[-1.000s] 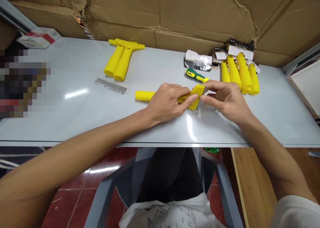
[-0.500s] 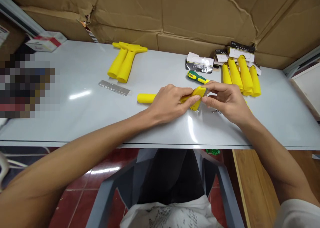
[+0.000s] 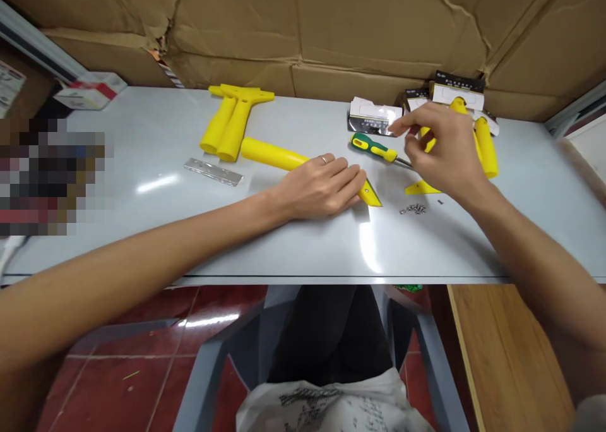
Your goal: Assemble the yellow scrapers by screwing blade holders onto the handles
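Observation:
My left hand (image 3: 326, 186) is closed over the head of a yellow scraper (image 3: 272, 154), whose handle points left and whose pointed corner shows past my fingers. My right hand (image 3: 442, 144) is raised beside the green and yellow screwdriver (image 3: 374, 146), its thumb and forefinger apart and nothing visible between them. Below it lie a flat yellow piece (image 3: 421, 188) and a small pile of screws (image 3: 416, 209). A metal blade in clear wrap (image 3: 214, 171) lies on the left.
Two yellow scraper bodies (image 3: 237, 119) lie at the back left. Black and white packages (image 3: 374, 116) and yellow handles (image 3: 487, 148) are at the back right, before a cardboard wall (image 3: 237, 34). The grey table (image 3: 142, 230) has its edge near me.
My right hand has left the scraper and moved up and right, uncovering the screws and flat yellow piece. My left hand now covers the scraper head, and its handle has tilted upward.

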`<action>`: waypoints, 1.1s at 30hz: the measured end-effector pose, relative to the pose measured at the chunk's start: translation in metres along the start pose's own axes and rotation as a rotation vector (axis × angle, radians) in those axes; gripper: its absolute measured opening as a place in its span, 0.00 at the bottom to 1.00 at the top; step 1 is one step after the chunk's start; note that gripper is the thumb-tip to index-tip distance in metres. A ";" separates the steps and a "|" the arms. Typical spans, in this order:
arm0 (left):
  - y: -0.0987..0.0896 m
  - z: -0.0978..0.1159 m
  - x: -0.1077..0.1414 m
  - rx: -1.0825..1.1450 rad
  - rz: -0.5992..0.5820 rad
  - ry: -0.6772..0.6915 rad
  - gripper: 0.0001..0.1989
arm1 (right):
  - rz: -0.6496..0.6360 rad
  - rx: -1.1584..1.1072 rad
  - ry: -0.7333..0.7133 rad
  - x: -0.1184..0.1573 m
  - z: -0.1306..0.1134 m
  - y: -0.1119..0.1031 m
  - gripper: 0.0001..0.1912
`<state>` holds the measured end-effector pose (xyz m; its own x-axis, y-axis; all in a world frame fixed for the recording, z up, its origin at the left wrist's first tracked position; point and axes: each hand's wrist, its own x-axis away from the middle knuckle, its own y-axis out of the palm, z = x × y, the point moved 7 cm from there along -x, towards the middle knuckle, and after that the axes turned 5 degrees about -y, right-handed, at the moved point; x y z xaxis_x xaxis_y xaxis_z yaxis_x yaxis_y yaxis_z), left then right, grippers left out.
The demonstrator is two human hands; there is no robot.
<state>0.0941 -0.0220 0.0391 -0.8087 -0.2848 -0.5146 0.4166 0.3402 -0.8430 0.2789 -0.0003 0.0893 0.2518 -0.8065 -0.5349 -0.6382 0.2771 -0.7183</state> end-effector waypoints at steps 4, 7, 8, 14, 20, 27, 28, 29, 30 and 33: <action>0.011 -0.002 -0.004 -0.014 -0.101 0.102 0.19 | -0.204 0.276 -0.123 -0.012 0.008 0.035 0.22; 0.014 0.002 -0.005 -0.058 -0.118 0.156 0.20 | -0.267 0.321 -0.105 -0.010 0.018 0.055 0.29; 0.014 0.003 -0.004 -0.097 -0.113 0.179 0.21 | -0.276 0.329 -0.092 -0.010 0.021 0.059 0.30; 0.015 0.009 0.001 -0.313 -0.074 0.261 0.21 | -0.043 0.218 -0.138 -0.012 -0.001 0.022 0.38; 0.014 0.007 0.005 -0.266 0.001 0.261 0.21 | 0.469 -0.322 -0.070 0.015 -0.014 -0.024 0.33; 0.012 0.002 0.004 -0.073 -0.004 0.173 0.18 | 0.356 -0.527 0.176 0.024 -0.010 0.007 0.29; 0.012 0.002 0.004 -0.083 0.000 0.177 0.18 | 0.348 -0.519 0.176 0.024 -0.012 0.007 0.29; 0.012 0.003 0.004 -0.100 -0.001 0.184 0.18 | 0.350 -0.510 0.170 0.023 -0.014 0.006 0.29; 0.013 0.003 0.004 -0.117 -0.007 0.189 0.18 | 0.350 -0.503 0.161 0.023 -0.016 0.006 0.30; 0.013 0.002 0.004 -0.096 -0.023 0.167 0.18 | 0.346 -0.499 0.110 0.023 -0.019 0.006 0.29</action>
<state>0.0974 -0.0204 0.0254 -0.8787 -0.1431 -0.4553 0.3622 0.4215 -0.8314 0.2668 -0.0269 0.0810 -0.0897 -0.7701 -0.6316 -0.9398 0.2753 -0.2022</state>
